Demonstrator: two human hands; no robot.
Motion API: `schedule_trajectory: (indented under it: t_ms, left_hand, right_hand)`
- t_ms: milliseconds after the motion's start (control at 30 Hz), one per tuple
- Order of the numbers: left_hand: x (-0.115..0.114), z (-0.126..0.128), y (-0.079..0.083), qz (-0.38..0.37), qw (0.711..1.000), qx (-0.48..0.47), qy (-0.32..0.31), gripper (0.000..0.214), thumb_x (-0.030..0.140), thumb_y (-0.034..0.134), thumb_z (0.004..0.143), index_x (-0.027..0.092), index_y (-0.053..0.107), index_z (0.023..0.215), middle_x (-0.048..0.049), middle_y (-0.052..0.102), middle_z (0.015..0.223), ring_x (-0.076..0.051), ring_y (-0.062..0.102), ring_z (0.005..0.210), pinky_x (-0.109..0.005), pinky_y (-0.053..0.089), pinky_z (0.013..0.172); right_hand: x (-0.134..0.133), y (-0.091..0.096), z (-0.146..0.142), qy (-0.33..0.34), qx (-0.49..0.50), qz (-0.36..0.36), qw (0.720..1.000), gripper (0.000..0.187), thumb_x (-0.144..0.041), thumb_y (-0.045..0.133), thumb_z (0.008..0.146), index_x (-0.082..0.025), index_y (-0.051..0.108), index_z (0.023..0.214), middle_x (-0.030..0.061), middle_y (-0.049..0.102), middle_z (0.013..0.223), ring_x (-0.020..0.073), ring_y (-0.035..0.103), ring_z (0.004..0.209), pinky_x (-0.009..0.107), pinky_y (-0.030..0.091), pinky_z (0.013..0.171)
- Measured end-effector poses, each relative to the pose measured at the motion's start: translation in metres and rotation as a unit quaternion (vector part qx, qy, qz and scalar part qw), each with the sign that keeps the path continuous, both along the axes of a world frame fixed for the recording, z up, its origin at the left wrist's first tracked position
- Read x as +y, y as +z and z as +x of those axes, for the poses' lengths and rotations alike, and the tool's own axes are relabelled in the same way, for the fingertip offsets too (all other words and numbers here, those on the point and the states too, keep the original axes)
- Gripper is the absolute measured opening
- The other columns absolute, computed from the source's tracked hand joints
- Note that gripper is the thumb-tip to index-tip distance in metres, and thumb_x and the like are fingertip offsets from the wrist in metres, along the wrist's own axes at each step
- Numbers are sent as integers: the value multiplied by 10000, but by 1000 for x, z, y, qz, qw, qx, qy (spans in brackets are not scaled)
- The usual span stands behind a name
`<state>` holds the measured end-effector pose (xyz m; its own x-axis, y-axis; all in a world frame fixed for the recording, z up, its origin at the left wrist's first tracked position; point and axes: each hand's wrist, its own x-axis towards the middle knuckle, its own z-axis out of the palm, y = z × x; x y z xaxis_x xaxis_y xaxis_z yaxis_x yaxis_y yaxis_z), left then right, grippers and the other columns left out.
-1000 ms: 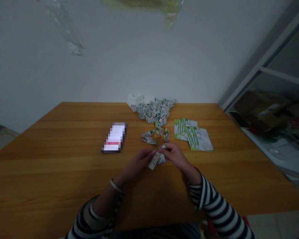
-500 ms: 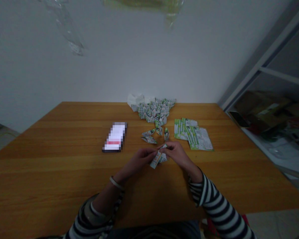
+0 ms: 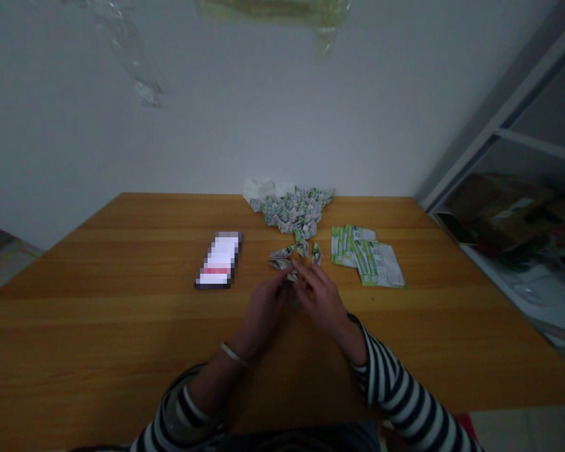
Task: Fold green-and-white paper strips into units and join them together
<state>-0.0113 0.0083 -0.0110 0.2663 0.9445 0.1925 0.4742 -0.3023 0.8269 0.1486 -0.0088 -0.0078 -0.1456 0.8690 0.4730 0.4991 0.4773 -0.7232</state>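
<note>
My left hand point(image 3: 263, 311) and my right hand point(image 3: 321, 300) meet over the wooden table point(image 3: 98, 326), fingertips pressed together on a small folded paper piece point(image 3: 292, 276). Only a corner of it shows between the fingers. The hands are right behind a few loose folded pieces point(image 3: 282, 254) printed green and white. A heap of the same folded pieces point(image 3: 292, 207) lies further back by the wall. Flat green and white paper slips point(image 3: 367, 257) lie to the right of my right hand. Both sleeves are striped, and a bracelet sits on my left wrist.
A phone point(image 3: 219, 260) lies face up on the table, left of the hands. White crumpled paper point(image 3: 258, 187) sits behind the heap. A metal shelf frame point(image 3: 508, 125) with cluttered items stands to the right of the table. A plain wall is behind.
Both hands have moved forward, away from me, toward the loose folded pieces. The folded piece, clearly visible between the fingers before, is now mostly covered by them.
</note>
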Motion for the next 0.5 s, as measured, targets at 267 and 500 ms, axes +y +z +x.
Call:
schedule_trajectory:
  t_ms: [267,500]
  left_hand:
    - [2,5,-5,-43,990,-132,7,332,189,527,848,163,647,1157,-83,716,1079,-244,656,963,-357,499,872]
    - [2,2,2,-82,976,-195,-44,452,109,524,783,192,624,1216,-70,655,1247,-231,589,1151,-399,415,1031]
  right_hand:
    - [-6,-9,-14,5,99,1,995,298,-171,542,872,-256,680,1122,59,720,1016,187,667,824,317,536,770]
    - [-8,-6,-15,-20,196,-34,980,289,-123,526,816,-239,746,964,45,718,869,161,640,711,274,504,646]
